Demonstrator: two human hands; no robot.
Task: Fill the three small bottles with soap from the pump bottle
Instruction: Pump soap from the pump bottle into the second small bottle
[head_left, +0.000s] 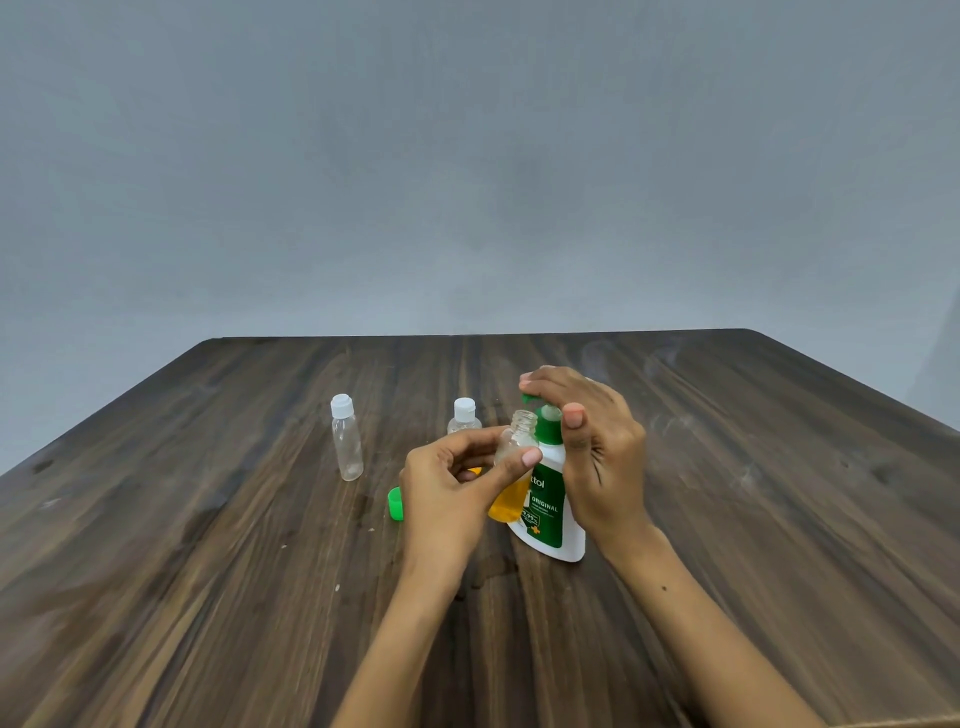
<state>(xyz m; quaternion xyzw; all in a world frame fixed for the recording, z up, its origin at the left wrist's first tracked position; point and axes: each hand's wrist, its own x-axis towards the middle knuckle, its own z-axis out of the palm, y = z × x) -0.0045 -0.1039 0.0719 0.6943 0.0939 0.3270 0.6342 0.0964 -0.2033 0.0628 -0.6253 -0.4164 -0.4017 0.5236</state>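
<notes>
My left hand (447, 488) grips an uncapped small clear bottle (511, 467), partly filled with orange soap, its mouth just under the green spout of the white and green pump bottle (548, 512). My right hand (587, 441) lies over the pump head, fingers curled over the top and thumb in front. A second small bottle (347, 436), clear with a white cap, stands to the left. A third small bottle (464, 418) with a white cap stands behind my left hand, its lower part hidden.
A green cap (396, 503) lies on the dark wooden table (208, 545) just left of my left hand. The table's far edge runs along a plain grey wall.
</notes>
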